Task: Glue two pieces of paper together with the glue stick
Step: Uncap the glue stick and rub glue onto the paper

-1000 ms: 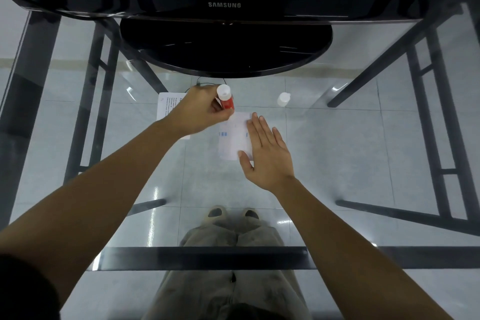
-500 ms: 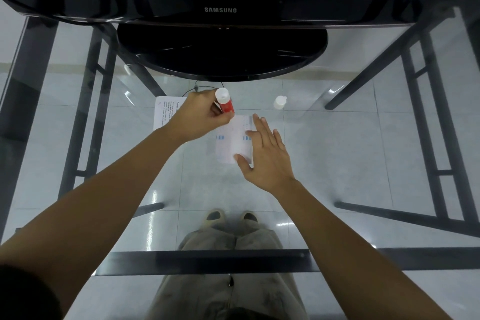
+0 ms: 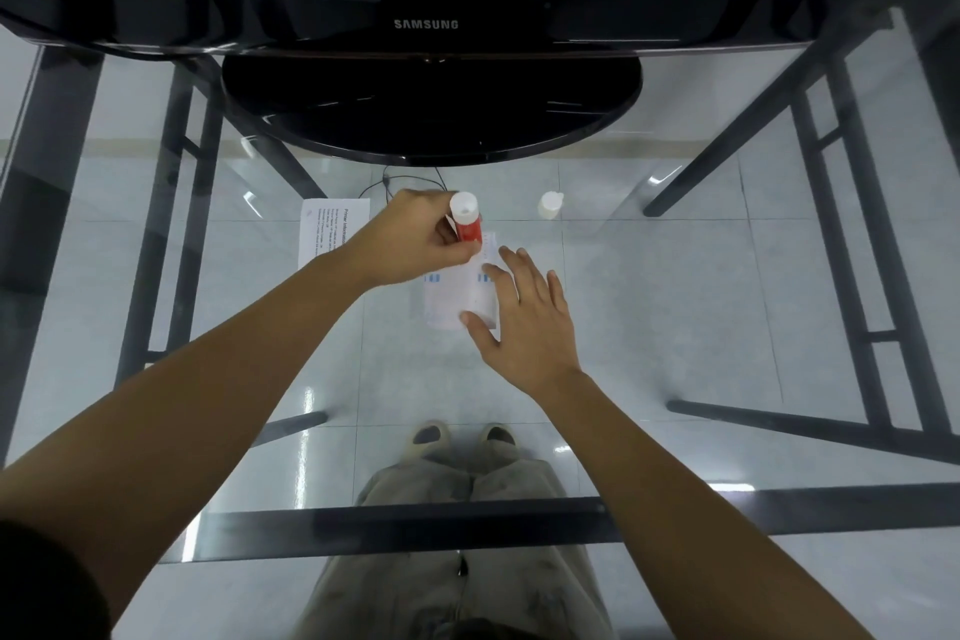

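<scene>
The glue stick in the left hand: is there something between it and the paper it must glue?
Nothing visible. The glue stick is at the far edge of the paper, and the right hand presses only its right side.

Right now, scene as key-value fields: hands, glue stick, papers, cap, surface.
left hand: gripping the glue stick, held over the near paper's far edge
right hand: flat, fingers spread, pinning the near paper
glue stick: red body, white end up, uncapped; tip hidden by the hand
near paper: small white slip with blue marks, lying flat
second paper: printed sheet, left of the left hand, untouched
cap: white, standing apart on the right
surface: glass table
</scene>
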{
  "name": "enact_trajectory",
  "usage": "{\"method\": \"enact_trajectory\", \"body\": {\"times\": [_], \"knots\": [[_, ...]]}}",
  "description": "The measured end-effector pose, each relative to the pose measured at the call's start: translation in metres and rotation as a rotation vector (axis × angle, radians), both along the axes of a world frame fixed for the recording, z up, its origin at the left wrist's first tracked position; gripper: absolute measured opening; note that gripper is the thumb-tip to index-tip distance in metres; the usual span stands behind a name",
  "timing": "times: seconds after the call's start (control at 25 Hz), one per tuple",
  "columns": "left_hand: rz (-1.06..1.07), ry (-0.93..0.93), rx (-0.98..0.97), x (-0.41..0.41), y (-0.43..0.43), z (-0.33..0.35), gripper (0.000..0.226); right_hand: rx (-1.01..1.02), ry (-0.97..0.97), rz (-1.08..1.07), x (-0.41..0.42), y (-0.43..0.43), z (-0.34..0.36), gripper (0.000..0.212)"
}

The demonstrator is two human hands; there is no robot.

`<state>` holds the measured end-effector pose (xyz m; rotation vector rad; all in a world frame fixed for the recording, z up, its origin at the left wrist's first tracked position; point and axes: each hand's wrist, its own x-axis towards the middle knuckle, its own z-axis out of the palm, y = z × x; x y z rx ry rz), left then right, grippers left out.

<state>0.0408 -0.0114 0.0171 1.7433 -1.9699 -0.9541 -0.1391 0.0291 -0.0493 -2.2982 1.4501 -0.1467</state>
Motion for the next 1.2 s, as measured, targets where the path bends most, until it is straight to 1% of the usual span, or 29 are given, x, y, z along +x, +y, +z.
{"method": "enact_trajectory", "body": {"times": [0.08, 0.2, 0.28, 0.4, 0.48, 0.6, 0.64, 0.8, 0.96, 1.12, 1.2], "knots": [[-0.056, -0.011, 0.032, -0.003, 0.003, -0.002, 0.023, -0.002, -0.016, -0.006, 0.001, 0.000, -0.002, 0.059], [0.028, -0.048, 0.008, 0.001, -0.008, -0.001, 0.026, -0.001, -0.031, -0.013, 0.001, 0.000, -0.002, 0.054], [0.062, -0.028, -0.020, -0.001, -0.012, 0.002, 0.026, -0.006, -0.035, -0.015, 0.000, 0.000, -0.001, 0.053], [-0.042, -0.031, 0.008, -0.008, -0.006, 0.003, 0.023, -0.011, -0.046, -0.010, 0.000, 0.001, -0.001, 0.051], [-0.050, -0.036, 0.033, -0.009, -0.005, 0.002, 0.024, -0.003, -0.036, -0.006, 0.000, 0.001, -0.001, 0.052], [0.061, -0.045, -0.006, -0.005, -0.013, 0.001, 0.026, 0.008, -0.017, -0.004, 0.000, 0.001, -0.002, 0.055], [0.069, -0.045, -0.011, -0.005, -0.013, 0.002, 0.026, 0.010, -0.014, -0.005, 0.000, 0.001, -0.002, 0.056], [-0.040, -0.024, 0.040, -0.010, -0.009, 0.000, 0.022, 0.016, -0.011, -0.001, 0.000, 0.001, -0.001, 0.056], [0.065, -0.035, -0.008, -0.012, -0.016, 0.005, 0.023, 0.035, -0.012, -0.003, 0.001, 0.001, 0.001, 0.057], [-0.021, -0.029, 0.034, -0.017, -0.011, 0.003, 0.026, 0.035, -0.013, 0.001, 0.001, 0.000, 0.002, 0.055], [0.031, -0.044, 0.032, -0.017, -0.009, 0.002, 0.025, 0.052, 0.006, 0.010, 0.001, -0.001, 0.003, 0.056]]}}
